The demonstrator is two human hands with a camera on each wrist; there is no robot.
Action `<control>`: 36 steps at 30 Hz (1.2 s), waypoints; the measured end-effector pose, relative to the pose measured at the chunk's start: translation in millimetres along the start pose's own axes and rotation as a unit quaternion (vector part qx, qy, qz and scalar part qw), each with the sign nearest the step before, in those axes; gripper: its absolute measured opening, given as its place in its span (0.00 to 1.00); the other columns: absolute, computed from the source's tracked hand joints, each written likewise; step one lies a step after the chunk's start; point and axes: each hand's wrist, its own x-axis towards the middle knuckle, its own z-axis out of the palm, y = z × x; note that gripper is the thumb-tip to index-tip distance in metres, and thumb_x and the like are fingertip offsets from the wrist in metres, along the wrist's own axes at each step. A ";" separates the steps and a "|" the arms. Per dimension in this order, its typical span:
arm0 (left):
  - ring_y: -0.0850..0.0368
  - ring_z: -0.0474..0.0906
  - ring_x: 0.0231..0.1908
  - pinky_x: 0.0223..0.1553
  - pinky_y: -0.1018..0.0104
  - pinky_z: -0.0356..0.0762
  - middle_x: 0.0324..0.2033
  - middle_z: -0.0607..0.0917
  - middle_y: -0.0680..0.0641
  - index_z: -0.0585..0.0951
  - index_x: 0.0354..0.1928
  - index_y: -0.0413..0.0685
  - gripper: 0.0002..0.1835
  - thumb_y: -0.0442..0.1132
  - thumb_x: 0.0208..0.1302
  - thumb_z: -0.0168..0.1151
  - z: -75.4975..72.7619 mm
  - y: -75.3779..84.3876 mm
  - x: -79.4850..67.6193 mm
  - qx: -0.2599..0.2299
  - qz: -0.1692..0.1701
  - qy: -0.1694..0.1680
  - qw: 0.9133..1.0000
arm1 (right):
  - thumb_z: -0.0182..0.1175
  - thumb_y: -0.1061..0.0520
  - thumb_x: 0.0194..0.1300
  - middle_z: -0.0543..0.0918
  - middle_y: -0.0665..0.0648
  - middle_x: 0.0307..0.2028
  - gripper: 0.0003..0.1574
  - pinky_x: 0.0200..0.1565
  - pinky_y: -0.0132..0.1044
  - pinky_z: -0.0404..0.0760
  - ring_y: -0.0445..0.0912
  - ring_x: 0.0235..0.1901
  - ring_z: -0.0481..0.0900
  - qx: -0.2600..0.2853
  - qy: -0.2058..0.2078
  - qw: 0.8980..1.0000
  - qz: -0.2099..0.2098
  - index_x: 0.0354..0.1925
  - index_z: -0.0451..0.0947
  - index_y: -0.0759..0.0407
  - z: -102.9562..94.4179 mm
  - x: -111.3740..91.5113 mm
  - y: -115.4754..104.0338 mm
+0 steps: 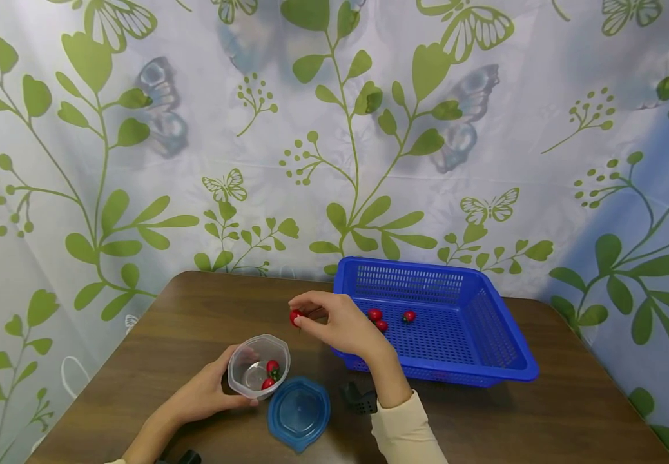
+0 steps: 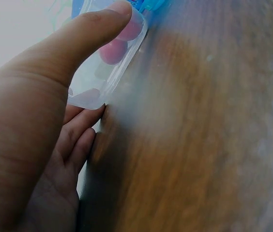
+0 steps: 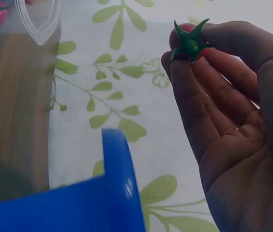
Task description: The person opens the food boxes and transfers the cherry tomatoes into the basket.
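Observation:
A clear plastic container (image 1: 251, 375) with two cherry tomatoes (image 1: 273, 367) inside stands on the table at the left. My left hand (image 1: 207, 392) grips it from the side, the thumb (image 2: 98, 26) along the near wall and the fingers on the far side. Above and right of that container, my right hand (image 1: 343, 322) pinches one cherry tomato (image 3: 185, 35) between thumb and fingertips. Its green leafy top faces the right wrist camera. A blue plastic basket (image 1: 499, 341) sits to the right, holding several cherry tomatoes (image 1: 408, 316), partly hidden by my right hand.
A blue lid (image 1: 300, 412) lies on the brown wooden table (image 1: 224, 296), right beside the container. Behind the table hangs a white curtain (image 1: 265, 212) with green leaves and butterflies. The basket's raised rim stands close to my right forearm.

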 end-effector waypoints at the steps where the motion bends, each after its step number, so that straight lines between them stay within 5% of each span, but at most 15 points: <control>1: 0.59 0.79 0.56 0.60 0.69 0.74 0.58 0.82 0.55 0.69 0.68 0.54 0.46 0.59 0.51 0.81 -0.1 -0.2 0.0 0.001 0.001 0.001 1.000 | 0.66 0.55 0.72 0.88 0.47 0.48 0.18 0.53 0.35 0.83 0.38 0.47 0.85 0.000 0.001 1.000 0.001 0.59 0.82 0.53 -1.6 -0.8 0.4; 14: 0.61 0.79 0.56 0.59 0.69 0.74 0.58 0.82 0.56 0.69 0.68 0.53 0.46 0.59 0.50 0.81 -0.2 1.9 0.5 0.010 0.004 0.005 1.000 | 0.65 0.55 0.73 0.88 0.47 0.47 0.18 0.54 0.46 0.84 0.40 0.47 0.85 -0.010 0.013 1.000 0.009 0.59 0.82 0.53 -14.4 -8.0 8.8; 36: 0.59 0.80 0.55 0.59 0.69 0.74 0.58 0.82 0.56 0.69 0.68 0.53 0.46 0.59 0.51 0.81 -0.5 1.7 -0.2 0.011 0.005 0.005 1.000 | 0.66 0.55 0.72 0.88 0.48 0.50 0.18 0.55 0.44 0.84 0.42 0.50 0.86 -0.025 0.053 0.998 0.030 0.58 0.82 0.51 -37.0 -21.2 22.4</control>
